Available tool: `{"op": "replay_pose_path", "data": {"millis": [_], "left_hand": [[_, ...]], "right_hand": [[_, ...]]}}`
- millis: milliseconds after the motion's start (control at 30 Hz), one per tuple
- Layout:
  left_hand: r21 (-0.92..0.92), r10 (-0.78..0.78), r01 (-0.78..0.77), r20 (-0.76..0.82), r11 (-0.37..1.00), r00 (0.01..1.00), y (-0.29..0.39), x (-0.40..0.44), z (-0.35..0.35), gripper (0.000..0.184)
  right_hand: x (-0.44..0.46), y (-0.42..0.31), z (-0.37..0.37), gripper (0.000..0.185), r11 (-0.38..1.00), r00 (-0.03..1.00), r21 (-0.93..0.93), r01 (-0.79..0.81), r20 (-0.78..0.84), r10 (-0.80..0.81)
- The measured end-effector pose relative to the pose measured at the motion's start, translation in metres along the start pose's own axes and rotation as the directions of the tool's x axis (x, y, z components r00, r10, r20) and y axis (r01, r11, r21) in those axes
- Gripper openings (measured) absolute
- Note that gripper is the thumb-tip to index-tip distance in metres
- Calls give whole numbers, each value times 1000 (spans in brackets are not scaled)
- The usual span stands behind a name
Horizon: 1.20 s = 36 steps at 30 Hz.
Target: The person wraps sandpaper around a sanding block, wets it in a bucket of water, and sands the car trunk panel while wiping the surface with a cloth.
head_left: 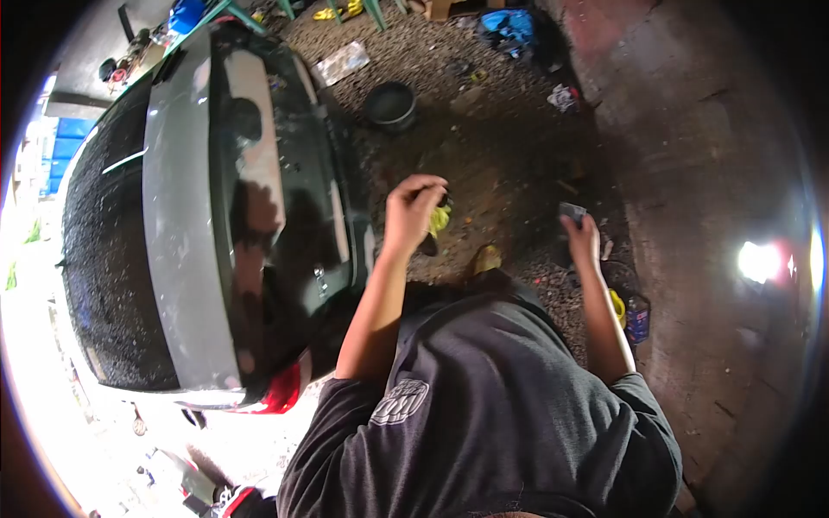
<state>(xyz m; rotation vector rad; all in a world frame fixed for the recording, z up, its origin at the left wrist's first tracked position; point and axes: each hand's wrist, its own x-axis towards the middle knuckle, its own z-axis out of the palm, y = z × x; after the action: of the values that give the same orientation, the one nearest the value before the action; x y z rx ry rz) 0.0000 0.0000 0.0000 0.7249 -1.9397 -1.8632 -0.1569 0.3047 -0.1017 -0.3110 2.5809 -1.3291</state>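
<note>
My left hand (413, 214) is raised beside the rear of a dark car (298, 216), apart from its surface. Its fingers are curled towards the thumb; whatever they hold, if anything, is hidden. Light patches mark the car's panel, and water drops cover its rear window (112, 233). Out to the right, my right hand (583, 237) grips a small flat grey piece (572, 211) by its lower edge. Below my left hand, partly covered by it, shows something yellow-green (439, 221) near the ground.
A dark bucket (390, 107) stands on the gravelly ground beside the car. A concrete wall (691, 173) runs along the right. Behind my right forearm is a blue container (637, 319). A blue plastic bag (508, 33) and green furniture legs (373, 13) are farther off.
</note>
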Motion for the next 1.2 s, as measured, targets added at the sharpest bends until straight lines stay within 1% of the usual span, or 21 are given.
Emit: {"op": "replay_pose_path", "data": {"millis": [33,67,100,167,300,367,400,433,467,500,567,600,633,700,733,833,867,967,1100,1133,1200], "left_hand": [[61,-84,79,88,995,993,-1,-1,15,17],[215,-26,-5,139,977,990,-2,-3,25,16],[257,61,-111,193,960,979,16,28,115,16],[284,-125,51,250,958,960,31,46,120,27],[148,-170,128,320,981,932,38,92,106,34],[55,-148,137,365,989,919,35,123,90,36],[-3,-127,138,385,990,914,37,136,82,36],[-62,-102,138,402,989,910,39,150,73,36],[-119,-117,187,440,975,890,41,162,66,35],[-128,-141,212,421,969,896,38,176,60,35],[-151,-193,269,389,951,901,27,204,52,35],[-116,-183,225,292,967,939,13,221,51,35],[-179,-201,242,217,954,955,3,240,47,34],[-300,-263,269,61,915,963,-10,267,37,34],[-192,-260,251,-22,949,965,-13,280,28,35],[-292,-282,279,34,915,959,2,311,0,37],[-273,-250,260,73,926,966,8,318,-10,39],[-302,-194,244,188,921,963,24,332,-42,40],[-317,-126,174,167,932,978,18,339,-65,42],[-285,-103,133,119,949,988,15,340,-67,44],[-377,-78,36,-98,925,992,11,339,-62,45]], "right_hand": [[3,-14,-4,32,1000,1000,-3,4,-13,-4],[2,-32,16,34,995,995,38,94,-33,-93],[64,-41,-49,33,980,982,70,187,-30,-186],[76,-102,-24,33,957,977,216,193,52,-209],[111,-154,10,31,912,925,312,265,186,-332],[137,-178,15,30,894,871,370,253,315,-377],[155,-187,23,30,847,804,346,404,308,-509],[172,-195,29,32,831,753,352,431,367,-546],[190,-203,36,36,848,729,400,348,453,-513],[209,-212,45,41,863,694,435,257,537,-478],[248,-200,84,49,856,709,393,336,492,-505],[270,-200,99,53,849,714,370,376,469,-521],[284,-216,104,56,810,698,243,534,413,-585],[302,-245,113,63,642,613,-27,766,329,-718],[312,-255,117,59,637,593,0,770,365,-717],[335,-285,139,52,718,562,68,692,573,-596],[338,-293,149,46,730,567,99,676,563,-601],[352,-326,165,45,798,532,245,551,633,-562],[370,-343,187,39,806,413,253,535,754,-511],[372,-344,196,36,796,408,268,542,744,-528],[375,-346,212,35,783,392,278,557,743,-542]]}}
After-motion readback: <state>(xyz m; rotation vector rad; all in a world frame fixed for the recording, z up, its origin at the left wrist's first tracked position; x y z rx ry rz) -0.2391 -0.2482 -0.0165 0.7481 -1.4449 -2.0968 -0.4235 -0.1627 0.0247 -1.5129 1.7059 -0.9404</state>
